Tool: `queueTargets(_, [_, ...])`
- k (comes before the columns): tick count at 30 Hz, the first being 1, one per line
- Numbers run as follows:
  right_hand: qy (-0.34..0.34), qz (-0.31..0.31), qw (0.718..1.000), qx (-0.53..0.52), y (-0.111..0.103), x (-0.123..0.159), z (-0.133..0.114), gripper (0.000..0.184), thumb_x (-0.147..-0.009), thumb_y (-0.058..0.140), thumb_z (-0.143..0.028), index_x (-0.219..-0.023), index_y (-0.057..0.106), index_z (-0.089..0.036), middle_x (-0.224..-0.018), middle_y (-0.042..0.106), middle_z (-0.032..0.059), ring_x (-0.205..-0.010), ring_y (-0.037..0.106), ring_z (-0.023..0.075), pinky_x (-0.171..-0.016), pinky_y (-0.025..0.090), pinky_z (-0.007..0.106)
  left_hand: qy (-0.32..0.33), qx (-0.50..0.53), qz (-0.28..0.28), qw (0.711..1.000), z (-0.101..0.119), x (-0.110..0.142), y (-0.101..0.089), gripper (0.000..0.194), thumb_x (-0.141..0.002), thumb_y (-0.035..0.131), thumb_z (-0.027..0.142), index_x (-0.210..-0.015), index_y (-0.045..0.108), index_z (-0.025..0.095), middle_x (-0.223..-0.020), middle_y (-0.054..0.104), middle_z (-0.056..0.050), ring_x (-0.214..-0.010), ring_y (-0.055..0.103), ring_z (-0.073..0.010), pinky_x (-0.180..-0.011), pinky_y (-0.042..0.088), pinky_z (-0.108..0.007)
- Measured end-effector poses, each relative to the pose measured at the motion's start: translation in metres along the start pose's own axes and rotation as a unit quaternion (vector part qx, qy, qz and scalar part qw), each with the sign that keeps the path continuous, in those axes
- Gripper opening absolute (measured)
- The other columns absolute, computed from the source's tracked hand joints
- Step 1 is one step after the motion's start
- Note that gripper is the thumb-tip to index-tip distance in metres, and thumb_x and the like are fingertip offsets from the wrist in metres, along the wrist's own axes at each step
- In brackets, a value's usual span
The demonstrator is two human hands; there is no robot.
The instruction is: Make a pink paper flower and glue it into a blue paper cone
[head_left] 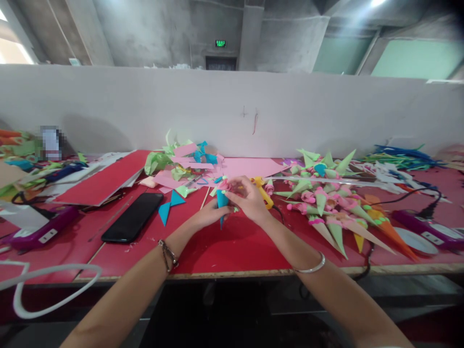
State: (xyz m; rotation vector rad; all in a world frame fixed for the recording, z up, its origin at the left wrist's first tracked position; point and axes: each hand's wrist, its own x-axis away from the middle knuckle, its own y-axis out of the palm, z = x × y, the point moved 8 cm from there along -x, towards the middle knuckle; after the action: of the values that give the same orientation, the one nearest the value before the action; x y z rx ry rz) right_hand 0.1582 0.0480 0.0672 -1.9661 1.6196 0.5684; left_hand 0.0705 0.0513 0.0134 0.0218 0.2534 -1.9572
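Observation:
A small blue paper cone [221, 205] points tip-down above the red table, with a pink paper flower [225, 184] at its upper end. My left hand [210, 216] is closed around the cone's lower part from the left. My right hand [249, 199] pinches at the top from the right, its thumb and fingers by the flower and the cone's rim. Small pale green dots show along that rim. Just behind my right hand lies a yellow glue gun [266, 195], partly covered by it. Two blue paper triangles [170, 205] lie to the left.
A black phone [133, 217] and red card sheets [105, 179] lie left. Paper scraps [181, 166] are heaped at the back. Many finished paper cones [326, 198] are piled right, near a white dish [415, 240]. Purple power strips [431, 229] and cables stand at both sides.

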Motion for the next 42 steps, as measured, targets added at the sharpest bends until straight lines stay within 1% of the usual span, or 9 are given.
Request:
queueTargets(4, [0.058, -0.033, 0.993, -0.092, 0.007, 0.001, 0.01, 0.03, -0.067, 0.063, -0.027, -0.095, 0.049, -0.024, -0.093, 0.053, 0.0014, -0.091, 0.051, 0.0132, -0.079, 0.044, 0.027, 0.001, -0.015, -0.015, 1.0, 0.001, 0.001, 0.001, 0.013, -0.063, 0.053, 0.015, -0.051, 0.05, 0.016, -0.047, 0.049, 0.003, -0.047, 0.044, -0.0087, -0.05, 0.035, -0.021])
queueTargets(9, [0.108, -0.06, 0.977, -0.172, 0.015, 0.002, 0.013, 0.028, -0.065, 0.065, -0.03, -0.084, 0.045, -0.024, -0.082, 0.054, -0.0022, -0.078, 0.054, 0.0114, -0.071, 0.047, 0.026, 0.002, -0.032, -0.039, 0.999, 0.002, 0.002, 0.004, 0.014, -0.065, 0.051, 0.015, -0.05, 0.05, 0.015, -0.049, 0.049, 0.003, -0.049, 0.045, -0.009, -0.051, 0.036, -0.021])
queueTargets(18, [0.139, -0.048, 0.959, -0.244, 0.016, 0.003, 0.021, 0.033, -0.061, 0.068, -0.021, -0.085, 0.045, -0.024, -0.083, 0.052, -0.0037, -0.072, 0.052, 0.0071, -0.06, 0.045, 0.017, 0.002, -0.058, -0.067, 0.996, 0.003, 0.003, 0.008, 0.014, -0.066, 0.051, 0.019, -0.052, 0.049, 0.015, -0.05, 0.049, 0.003, -0.05, 0.046, -0.0094, -0.053, 0.037, -0.022])
queueTargets(24, [0.151, -0.082, 0.946, -0.275, 0.02, 0.006, 0.022, 0.037, -0.067, 0.065, -0.025, -0.099, 0.046, -0.027, -0.089, 0.053, -0.0028, -0.071, 0.053, 0.007, -0.057, 0.044, 0.016, -0.011, -0.052, -0.062, 0.997, 0.004, 0.005, 0.008, 0.015, -0.066, 0.05, 0.023, -0.054, 0.047, 0.015, -0.051, 0.047, 0.004, -0.052, 0.045, -0.009, -0.057, 0.037, -0.023])
queueTargets(27, [0.159, -0.081, 0.947, -0.266, 0.021, 0.007, 0.021, 0.036, -0.068, 0.063, -0.028, -0.1, 0.048, -0.026, -0.091, 0.054, -0.0012, -0.075, 0.053, 0.0086, -0.059, 0.045, 0.017, -0.009, -0.047, -0.063, 0.997, 0.005, 0.005, 0.008, 0.015, -0.066, 0.05, 0.024, -0.055, 0.047, 0.015, -0.051, 0.047, 0.004, -0.052, 0.045, -0.0089, -0.057, 0.037, -0.023])
queueTargets(30, [0.164, -0.074, 0.956, -0.231, 0.02, 0.006, 0.02, 0.036, -0.068, 0.063, -0.031, -0.1, 0.049, -0.024, -0.095, 0.055, 0.0007, -0.082, 0.054, 0.0111, -0.066, 0.046, 0.02, -0.003, -0.036, -0.057, 0.998, 0.007, 0.006, 0.008, 0.014, -0.067, 0.05, 0.024, -0.057, 0.047, 0.015, -0.052, 0.048, 0.004, -0.053, 0.045, -0.0084, -0.057, 0.038, -0.023])
queueTargets(35, [0.14, -0.076, 0.969, -0.191, 0.019, 0.005, 0.019, 0.037, -0.068, 0.061, -0.032, -0.102, 0.049, -0.023, -0.097, 0.055, 0.002, -0.089, 0.053, 0.0134, -0.075, 0.045, 0.024, -0.004, 0.016, -0.037, 0.999, 0.008, 0.007, 0.006, 0.014, -0.066, 0.057, 0.025, -0.059, 0.051, 0.014, -0.053, 0.051, 0.004, -0.053, 0.046, -0.0078, -0.057, 0.038, -0.022])
queueTargets(38, [0.114, -0.063, 0.978, -0.16, 0.014, 0.003, 0.018, 0.031, -0.074, 0.054, -0.033, -0.103, 0.048, -0.023, -0.092, 0.055, 0.0014, -0.084, 0.054, 0.0127, -0.073, 0.046, 0.025, -0.003, 0.086, 0.002, 0.996, 0.005, 0.003, -0.002, 0.017, -0.063, 0.063, 0.028, -0.063, 0.054, 0.014, -0.055, 0.054, 0.003, -0.054, 0.048, -0.0083, -0.056, 0.038, -0.022])
queueTargets(42, [0.05, -0.043, 0.997, -0.051, 0.006, 0.0, 0.011, 0.02, -0.076, 0.053, -0.027, -0.094, 0.053, -0.022, -0.082, 0.053, -0.0001, -0.078, 0.054, 0.0116, -0.071, 0.045, 0.025, 0.017, 0.167, 0.088, 0.982, 0.001, -0.003, -0.022, 0.021, -0.063, 0.064, 0.033, -0.063, 0.056, 0.013, -0.057, 0.055, 0.001, -0.054, 0.049, -0.0078, -0.053, 0.037, -0.021])
